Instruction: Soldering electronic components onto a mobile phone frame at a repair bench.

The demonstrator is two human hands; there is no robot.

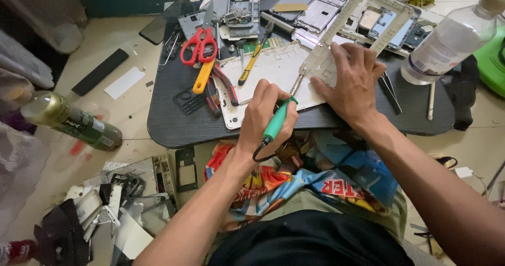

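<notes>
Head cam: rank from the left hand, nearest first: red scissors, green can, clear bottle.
From the left hand:
1. Red scissors, up-left on the black board.
2. Green can, far left on the floor.
3. Clear bottle, far right, at the board's top corner.

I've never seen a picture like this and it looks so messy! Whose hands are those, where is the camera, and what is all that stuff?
The camera sits on a person's head and looks down, so you see their own two hands. The left hand grips a green-handled tool, like a pen with a metal tip and a cord. The right hand presses flat on a white plastic frame to hold it down. Under both lies a white flat panel on a small black table. Also on the table are red-handled scissors, a yellow-handled tool, pliers and taken-apart phone parts. A clear plastic bottle leans at the right, and a green can lies on the floor at the left, near a pile of broken pieces.
</notes>
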